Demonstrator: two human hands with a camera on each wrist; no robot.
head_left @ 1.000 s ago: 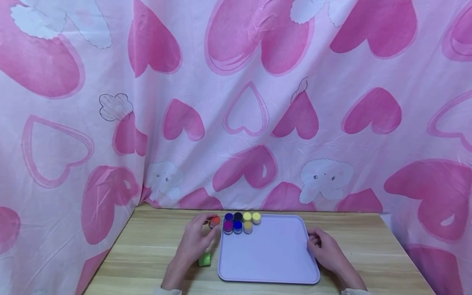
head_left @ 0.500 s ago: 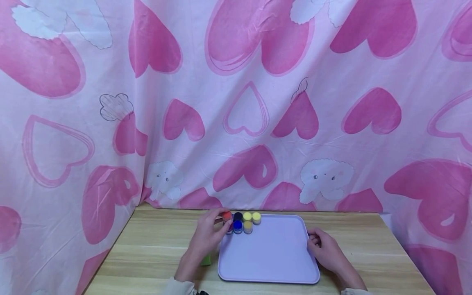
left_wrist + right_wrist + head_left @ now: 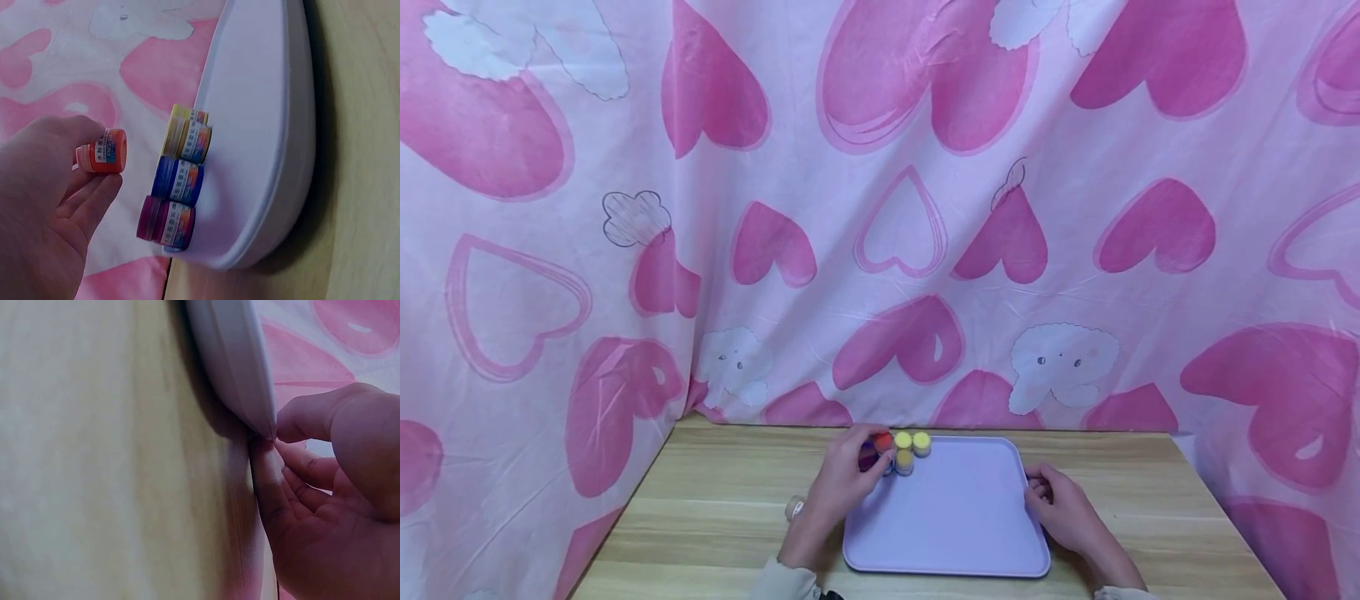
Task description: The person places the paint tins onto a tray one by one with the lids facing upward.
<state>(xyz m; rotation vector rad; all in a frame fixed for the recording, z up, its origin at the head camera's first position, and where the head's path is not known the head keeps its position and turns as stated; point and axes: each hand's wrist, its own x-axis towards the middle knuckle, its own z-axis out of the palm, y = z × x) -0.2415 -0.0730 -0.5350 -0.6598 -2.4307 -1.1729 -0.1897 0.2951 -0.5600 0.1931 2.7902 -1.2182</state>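
My left hand (image 3: 847, 473) pinches a small orange-red paint jar (image 3: 111, 152) between thumb and fingers. It is held above the back left part of a lilac tray (image 3: 955, 525), apart from the jars standing there. In the left wrist view a magenta paint jar (image 3: 165, 222), a blue paint jar (image 3: 178, 181) and an ochre paint jar (image 3: 195, 141) stand in a row. Two yellow-lidded paint jars (image 3: 912, 442) are behind them; the hand hides others in the head view. My right hand (image 3: 1066, 510) grips the tray's right rim (image 3: 265, 412) between thumb and fingers.
On the wooden table (image 3: 685, 517), left of the tray, a beige round-topped object (image 3: 793, 507) is partly hidden by my left forearm. A pink heart-patterned curtain (image 3: 895, 333) hangs behind and on both sides of the table.
My left hand has carried the orange-red paint jar rightward from beside the tray to over its back left jars. My forearm now hides a green object; a beige one shows. The right hand stays.
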